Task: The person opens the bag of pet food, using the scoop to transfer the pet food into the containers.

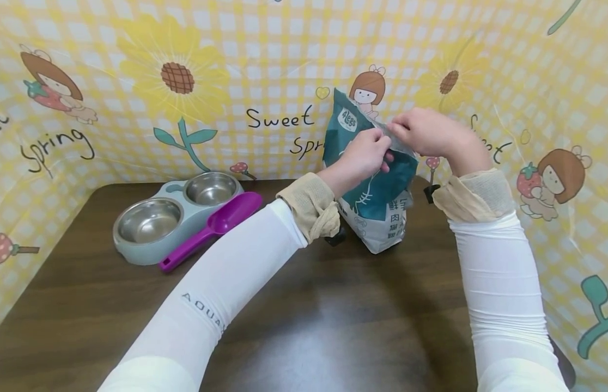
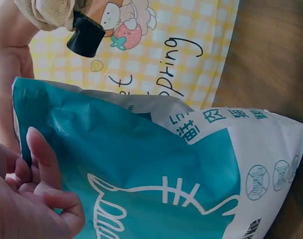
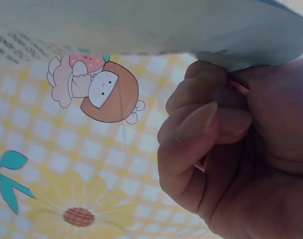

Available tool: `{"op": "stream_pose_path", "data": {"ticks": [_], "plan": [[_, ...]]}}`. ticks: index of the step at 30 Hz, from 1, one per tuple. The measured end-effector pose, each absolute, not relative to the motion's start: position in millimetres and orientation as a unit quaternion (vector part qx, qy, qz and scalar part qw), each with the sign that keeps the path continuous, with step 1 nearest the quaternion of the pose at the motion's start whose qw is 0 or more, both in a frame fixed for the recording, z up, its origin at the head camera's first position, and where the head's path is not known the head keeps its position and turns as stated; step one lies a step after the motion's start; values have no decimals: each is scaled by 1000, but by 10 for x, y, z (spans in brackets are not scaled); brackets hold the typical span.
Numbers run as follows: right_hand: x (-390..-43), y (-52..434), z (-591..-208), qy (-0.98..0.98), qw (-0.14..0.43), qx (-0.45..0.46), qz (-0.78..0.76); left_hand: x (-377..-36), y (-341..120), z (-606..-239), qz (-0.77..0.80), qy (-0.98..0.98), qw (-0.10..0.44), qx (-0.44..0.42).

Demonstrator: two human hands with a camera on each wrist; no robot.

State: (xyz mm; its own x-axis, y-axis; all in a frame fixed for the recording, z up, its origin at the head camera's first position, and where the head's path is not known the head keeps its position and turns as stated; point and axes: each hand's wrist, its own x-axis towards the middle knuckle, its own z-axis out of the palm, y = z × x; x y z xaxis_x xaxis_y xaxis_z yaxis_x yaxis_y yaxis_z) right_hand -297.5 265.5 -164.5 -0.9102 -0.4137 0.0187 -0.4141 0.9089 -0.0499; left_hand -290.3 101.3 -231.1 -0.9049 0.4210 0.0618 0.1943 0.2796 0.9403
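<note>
Both hands are at the top edge of a teal and white bag [image 1: 389,182], which stands on the table [image 1: 343,321] directly below the grip. The left hand [image 1: 363,157] pinches that edge between curled fingers and thumb, and the right hand [image 1: 431,133], just beside it on the right, also has its fingers curled and clamped on the edge. Whether the mouth of the bag is sealed between them cannot be told. The top edge slants, with one corner rising above and to the left of the grip and the other dropping below it on the right. A small white label [image 1: 347,120] sits up and to the left of the left hand, a white line drawing runs down the teal front under it, and printed characters mark the white lower part, farther down from both hands. Well to the left of the grip, a purple scoop [image 1: 213,227] lies against a pale blue stand [image 1: 139,256], its handle pointing away from the hands. Two metal bowls sit in that stand, the small bowl [image 1: 212,189] nearer the grip and the large bowl [image 1: 149,220] farther off. Behind the hands hangs a yellow checked cloth [image 1: 269,60] printed with flowers and figures. Below the hands, beige cuffs [image 1: 306,201] wrap both wrists above white sleeves [image 1: 500,277].
</note>
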Motion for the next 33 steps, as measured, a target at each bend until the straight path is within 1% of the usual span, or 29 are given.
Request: {"op": "stream_pose_path", "data": {"ticks": [8,16,24,30,33], "plan": [[-2973,2642,-1604,-973,8,228,-23,-2890,969,-2240,565,798,102,185],[-3035,2833,-1602,-981,12,194,-17,-2873,855,-2130,533,818,102,189],[-3049,2773,-1582,-983,-15,182,-4,-2892,765,-2071,488,843,117,195],[-3057,2752,-1548,-983,-28,181,2,-2939,743,-2036,455,867,119,164],[-3067,2736,-1504,-982,-56,178,18,-2985,730,-2020,444,875,123,151]]}}
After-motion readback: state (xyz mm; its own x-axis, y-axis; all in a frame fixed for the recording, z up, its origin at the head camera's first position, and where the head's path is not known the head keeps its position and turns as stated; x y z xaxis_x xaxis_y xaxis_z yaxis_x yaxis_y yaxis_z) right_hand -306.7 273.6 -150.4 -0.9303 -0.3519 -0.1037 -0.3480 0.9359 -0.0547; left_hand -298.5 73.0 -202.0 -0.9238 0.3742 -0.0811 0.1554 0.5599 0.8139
